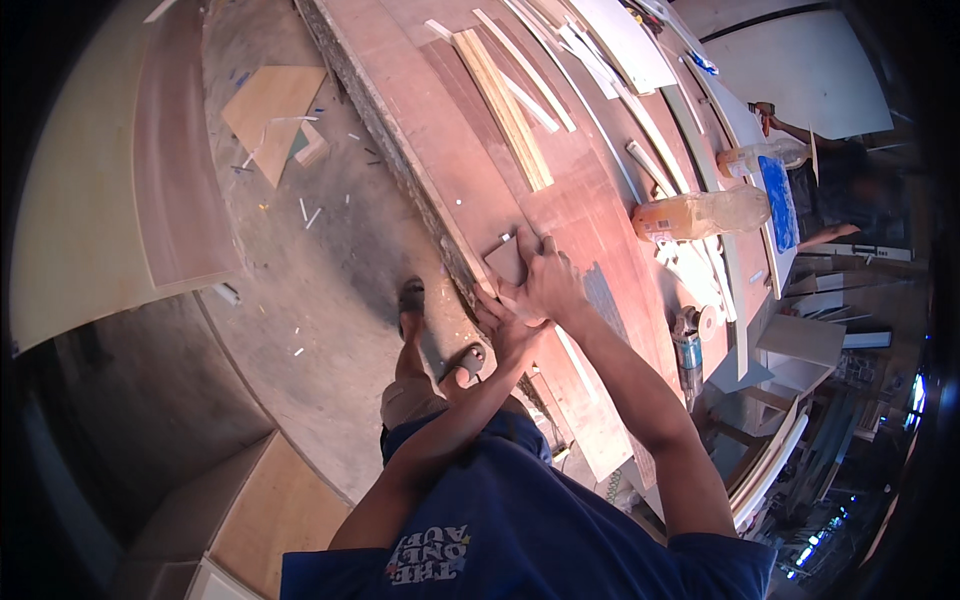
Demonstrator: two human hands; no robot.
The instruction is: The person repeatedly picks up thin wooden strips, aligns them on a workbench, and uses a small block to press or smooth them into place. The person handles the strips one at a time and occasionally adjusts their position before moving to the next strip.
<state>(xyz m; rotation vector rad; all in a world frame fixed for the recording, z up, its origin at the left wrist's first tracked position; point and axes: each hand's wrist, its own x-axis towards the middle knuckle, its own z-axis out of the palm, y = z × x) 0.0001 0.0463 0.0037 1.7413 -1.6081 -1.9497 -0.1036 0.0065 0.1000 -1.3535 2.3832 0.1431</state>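
Note:
At the near edge of the long reddish-brown workbench [425, 140], my hands are close together around a small flat brown square piece [507, 262]. My right hand [552, 285] is closed on its right side, fingers bent over it. Just below, my left hand [508, 328] is curled at the bench edge, touching the right one. What its fingers hold is hidden. A small white bit [505, 237] shows at the far edge of the square piece.
Bundled wood strips [502, 110] lie farther up the bench. To the right are a plastic bottle of orange liquid [700, 214], a blue tray [778, 203] and an angle grinder [689, 350]. Plywood scrap [275, 115] lies on the floor. Another person [850, 180] works at the far right.

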